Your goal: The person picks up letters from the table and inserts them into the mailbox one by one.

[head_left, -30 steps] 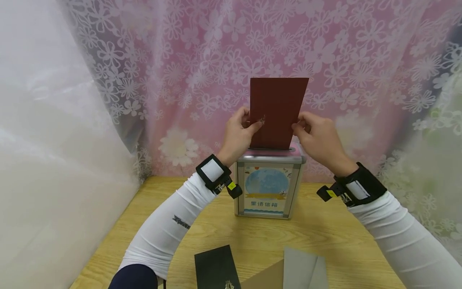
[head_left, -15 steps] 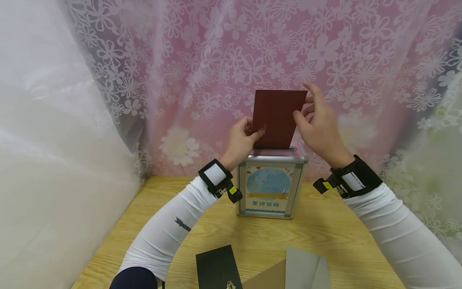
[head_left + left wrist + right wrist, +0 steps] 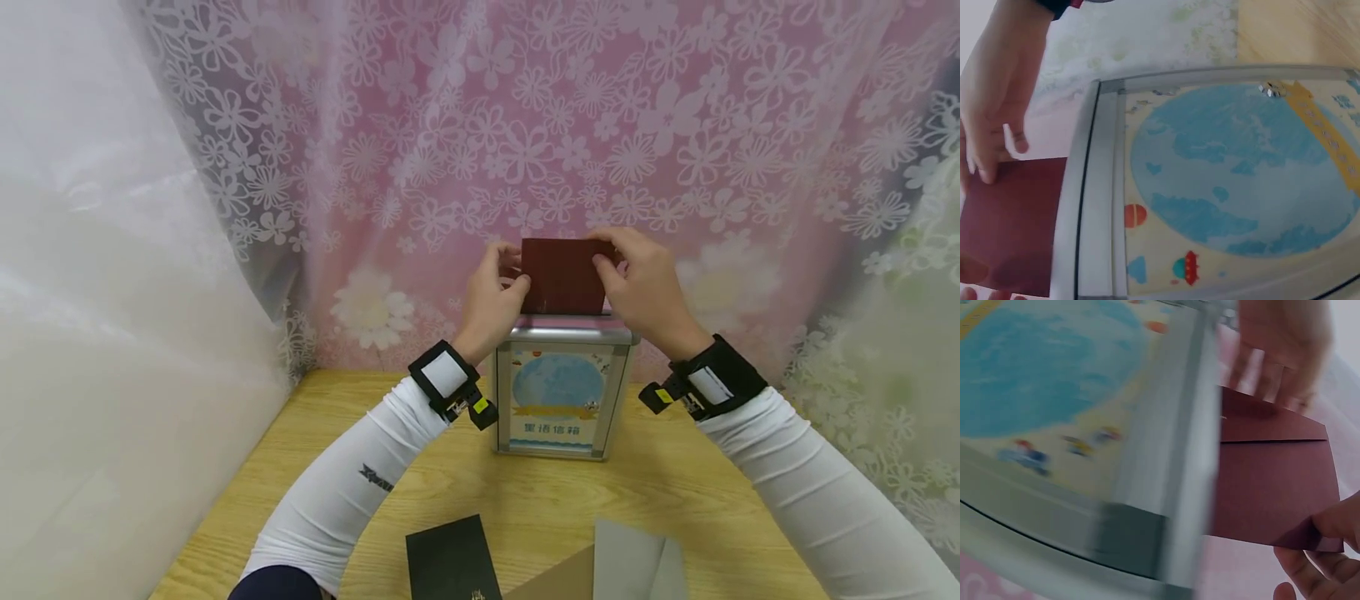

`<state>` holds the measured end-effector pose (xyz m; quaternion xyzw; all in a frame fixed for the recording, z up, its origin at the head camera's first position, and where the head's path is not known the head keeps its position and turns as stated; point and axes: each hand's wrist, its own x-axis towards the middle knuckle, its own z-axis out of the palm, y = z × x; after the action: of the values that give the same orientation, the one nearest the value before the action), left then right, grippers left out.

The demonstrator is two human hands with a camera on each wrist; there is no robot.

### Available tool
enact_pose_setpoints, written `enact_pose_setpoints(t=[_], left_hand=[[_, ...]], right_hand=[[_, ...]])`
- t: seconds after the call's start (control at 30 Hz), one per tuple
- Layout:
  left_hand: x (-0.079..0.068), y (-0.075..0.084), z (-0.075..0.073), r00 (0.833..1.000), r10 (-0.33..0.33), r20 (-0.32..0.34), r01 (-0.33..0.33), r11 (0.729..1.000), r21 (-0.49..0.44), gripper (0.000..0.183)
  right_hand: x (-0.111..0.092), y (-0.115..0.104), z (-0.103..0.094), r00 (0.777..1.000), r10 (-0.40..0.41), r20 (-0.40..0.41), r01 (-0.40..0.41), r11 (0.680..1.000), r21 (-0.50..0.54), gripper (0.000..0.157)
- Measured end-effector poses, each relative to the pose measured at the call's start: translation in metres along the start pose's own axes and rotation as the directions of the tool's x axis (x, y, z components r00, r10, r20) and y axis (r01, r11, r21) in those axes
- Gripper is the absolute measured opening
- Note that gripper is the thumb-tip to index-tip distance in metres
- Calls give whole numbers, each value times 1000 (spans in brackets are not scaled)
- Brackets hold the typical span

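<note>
A dark red envelope [image 3: 562,275] stands upright in the slot on the pink top of a silver-framed letter box [image 3: 557,400]; its lower part is hidden inside. At its left edge is my left hand [image 3: 487,296], thumb in front and fingertips by the edge. My right hand [image 3: 648,283] pinches the upper right corner, thumb on the front face and fingers behind. The right wrist view shows a flap seam across the envelope [image 3: 1272,481] and the right thumb bending that corner. Beside the box front, the left wrist view has the envelope's smooth red face [image 3: 1013,219].
On the wooden table [image 3: 405,483] nearest me lie a black envelope [image 3: 453,558], a tan one [image 3: 555,579] and a grey one [image 3: 630,562]. A pink floral curtain [image 3: 420,125] hangs behind the box, and pale sheeting [image 3: 135,250] borders the left side.
The red envelope has sunk well down into the slot. My right hand went from its right edge up to the top corner, then came down with it. The left hand stays at the left edge.
</note>
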<state>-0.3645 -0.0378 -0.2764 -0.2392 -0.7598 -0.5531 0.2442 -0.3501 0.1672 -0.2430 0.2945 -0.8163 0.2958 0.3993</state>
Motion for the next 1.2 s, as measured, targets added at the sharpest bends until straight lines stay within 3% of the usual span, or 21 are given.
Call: enact_pose_setpoints(t=[0.1, 0.23, 0.37, 0.63, 0.83, 1.0, 1.2], left_hand=[[1, -1, -1, 997, 62, -36, -59, 996, 65, 33], [-1, -8, -3, 994, 104, -23, -98, 980, 175, 24], [-7, -15, -5, 997, 80, 21, -83, 961, 264, 16], [-16, -25, -6, 995, 45, 84, -77, 902, 426, 10], [-17, -27, -5, 992, 74, 102, -111, 888, 446, 10], [-19, -30, -7, 990, 85, 115, -127, 893, 433, 12], [-31, -31, -23, 988, 91, 125, -135, 905, 404, 15]], right_hand=[[-9, 5, 9, 998, 26, 49, -26, 1000, -8, 25], [-19, 8, 19, 991, 75, 111, -73, 997, -17, 22], [-29, 12, 25, 979, 117, 168, -110, 993, -48, 21], [-36, 18, 29, 963, 129, 235, -105, 988, -114, 15], [-40, 18, 28, 958, 130, 257, -100, 987, -124, 15], [-43, 16, 26, 963, 118, 241, -93, 990, -110, 16], [-49, 13, 13, 969, 108, 220, -89, 992, -92, 18]])
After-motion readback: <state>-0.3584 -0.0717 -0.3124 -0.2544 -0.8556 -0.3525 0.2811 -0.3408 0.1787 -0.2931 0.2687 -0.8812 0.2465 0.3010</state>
